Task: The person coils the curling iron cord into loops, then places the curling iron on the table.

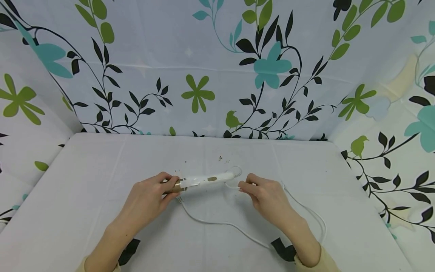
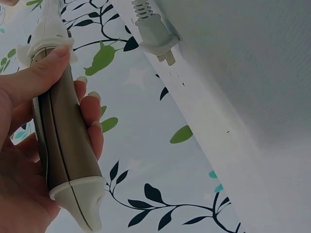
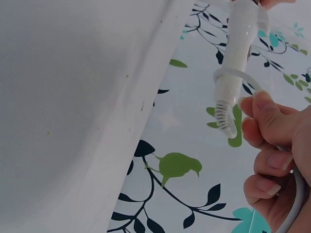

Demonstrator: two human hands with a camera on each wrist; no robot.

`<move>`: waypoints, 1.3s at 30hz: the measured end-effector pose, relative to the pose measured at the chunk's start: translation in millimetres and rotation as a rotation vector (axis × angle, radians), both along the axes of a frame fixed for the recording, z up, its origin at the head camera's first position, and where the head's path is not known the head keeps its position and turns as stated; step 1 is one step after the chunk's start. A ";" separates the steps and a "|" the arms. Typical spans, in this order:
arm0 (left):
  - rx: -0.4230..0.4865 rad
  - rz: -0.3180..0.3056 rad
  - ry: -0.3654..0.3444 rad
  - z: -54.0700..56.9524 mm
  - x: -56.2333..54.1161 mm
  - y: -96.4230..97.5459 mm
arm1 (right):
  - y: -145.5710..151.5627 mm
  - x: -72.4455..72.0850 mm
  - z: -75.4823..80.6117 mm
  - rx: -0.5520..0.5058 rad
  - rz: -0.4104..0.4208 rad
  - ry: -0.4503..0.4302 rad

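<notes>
A slim white and gold hair straightener (image 1: 207,180) is held above the table, tilted slightly up to the right. My left hand (image 1: 144,196) grips its gold barrel (image 2: 68,126), thumb on one side and fingers round the other; the white tip (image 2: 80,199) sticks out past the palm. My right hand (image 1: 268,196) pinches the white power cord (image 3: 294,204) between thumb and forefinger, just off the handle's end. One turn of cord loops round the white handle (image 3: 238,48), near the ribbed cord sleeve (image 3: 222,114). Below the left hand hangs the two-pin plug (image 2: 155,36).
The cord's slack (image 1: 217,223) sags from the plug toward the right forearm, and another loop (image 1: 312,211) lies right of that wrist. Black tape pieces (image 1: 283,250) mark the near part of the white table (image 1: 136,155). Leaf-patterned curtains (image 1: 163,45) stand behind and at both sides.
</notes>
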State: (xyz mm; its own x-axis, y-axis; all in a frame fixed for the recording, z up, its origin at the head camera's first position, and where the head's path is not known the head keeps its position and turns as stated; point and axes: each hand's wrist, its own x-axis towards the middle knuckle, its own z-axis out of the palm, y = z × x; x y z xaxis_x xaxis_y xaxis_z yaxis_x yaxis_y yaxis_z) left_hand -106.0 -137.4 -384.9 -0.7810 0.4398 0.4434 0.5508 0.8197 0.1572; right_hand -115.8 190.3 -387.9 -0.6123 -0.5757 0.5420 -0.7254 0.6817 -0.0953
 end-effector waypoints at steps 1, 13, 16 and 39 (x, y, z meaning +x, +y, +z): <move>0.003 -0.004 -0.001 -0.2 0.1 -0.1 | 0.3 -0.1 0.6 -0.003 -0.001 0.012; -0.013 -0.094 -0.004 -0.6 0.4 -1.1 | 2.5 -2.5 4.5 -0.093 0.051 0.068; 0.019 -0.112 0.027 -1.0 -0.9 -1.6 | 3.9 -2.1 5.4 -0.096 0.066 0.048; 0.187 -0.282 0.225 0.5 -3.0 -3.7 | 9.9 -7.0 13.2 -0.373 0.171 0.087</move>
